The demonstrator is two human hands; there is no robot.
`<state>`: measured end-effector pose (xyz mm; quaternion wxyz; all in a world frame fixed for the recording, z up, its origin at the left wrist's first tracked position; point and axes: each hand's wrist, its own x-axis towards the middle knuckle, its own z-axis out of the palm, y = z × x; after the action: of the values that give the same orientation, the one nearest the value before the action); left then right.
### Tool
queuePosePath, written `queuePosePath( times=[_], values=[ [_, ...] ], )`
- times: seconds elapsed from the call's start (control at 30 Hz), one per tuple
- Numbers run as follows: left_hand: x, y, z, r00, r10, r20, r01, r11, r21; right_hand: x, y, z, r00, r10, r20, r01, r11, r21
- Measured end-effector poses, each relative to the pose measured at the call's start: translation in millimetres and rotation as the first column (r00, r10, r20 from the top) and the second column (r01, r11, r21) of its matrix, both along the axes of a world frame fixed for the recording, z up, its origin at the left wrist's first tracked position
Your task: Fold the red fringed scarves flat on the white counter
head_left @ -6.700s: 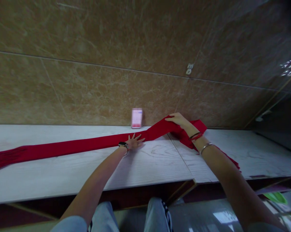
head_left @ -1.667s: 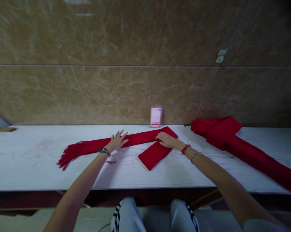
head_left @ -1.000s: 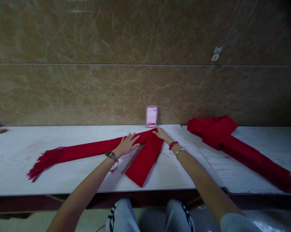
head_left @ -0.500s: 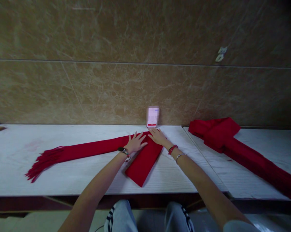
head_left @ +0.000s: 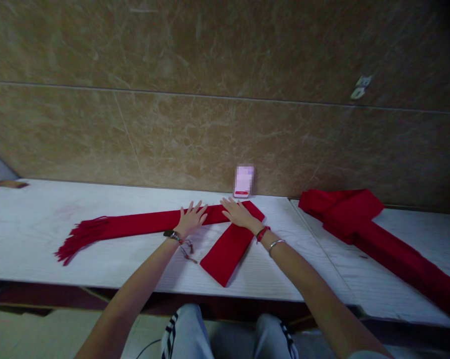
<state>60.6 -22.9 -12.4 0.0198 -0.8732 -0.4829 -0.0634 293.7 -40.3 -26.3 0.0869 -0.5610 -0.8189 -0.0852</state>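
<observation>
A red scarf (head_left: 230, 254) lies folded at an angle on the white table, its fringed end stretching left and its shorter folded part slanting toward me. My left hand (head_left: 190, 219) rests flat on the long strip, fingers spread. Near the scarf's bend, my right hand (head_left: 238, 213) lies palm down with fingers stretched out over the cloth. Neither hand grips anything. Part of the strip is hidden under both hands.
A second red scarf (head_left: 354, 219) lies wrapped over itself on the right, its tail running toward the front right edge. Behind my right hand a phone (head_left: 243, 180) leans against the brown marbled wall (head_left: 187, 134). The white tabletop (head_left: 135, 264) ends just before my knees.
My left hand has slid left along the strip, away from the bend. My right hand stays near the bend, which shows more now. The view has turned slightly.
</observation>
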Motion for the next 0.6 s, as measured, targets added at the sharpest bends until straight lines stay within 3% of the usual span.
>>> queuePosePath(
  times=[0.1, 0.2, 0.3, 0.4, 0.5, 0.6],
  values=[
    [-18.0, -1.5, -13.0, 0.999, 0.034, -0.011, -0.034, 0.999, 0.017, -8.8, -1.6, -8.3, 1.0, 0.02, 0.019, -0.017, 0.993, -0.119],
    [-46.0, -0.1, -19.9, 0.996, 0.082, -0.015, -0.082, 0.996, 0.02, -1.6, -6.7, -14.0, 1.0, 0.01, 0.015, -0.008, 0.988, -0.156],
    [-81.5, 5.0, -17.8, 0.982, 0.185, -0.038, -0.186, 0.982, -0.032, 10.5, -13.9, -15.5, 1.0, -0.02, 0.017, 0.023, 0.982, -0.19],
    [-120.0, 11.5, -11.9, 0.928, 0.37, -0.042, -0.372, 0.924, -0.083, 14.9, -19.0, -12.0, 0.998, -0.054, 0.03, 0.06, 0.974, -0.218],
    [-150.9, 15.1, -6.4, 0.85, 0.525, -0.038, -0.525, 0.84, -0.136, 0.0, -17.7, -0.2, 0.998, -0.022, 0.063, 0.033, 0.982, -0.185],
    [-162.9, 14.8, -4.0, 0.825, 0.565, -0.019, -0.564, 0.82, -0.103, -37.4, -9.9, 14.2, 0.995, 0.09, 0.037, -0.087, 0.993, -0.085]
  ],
)
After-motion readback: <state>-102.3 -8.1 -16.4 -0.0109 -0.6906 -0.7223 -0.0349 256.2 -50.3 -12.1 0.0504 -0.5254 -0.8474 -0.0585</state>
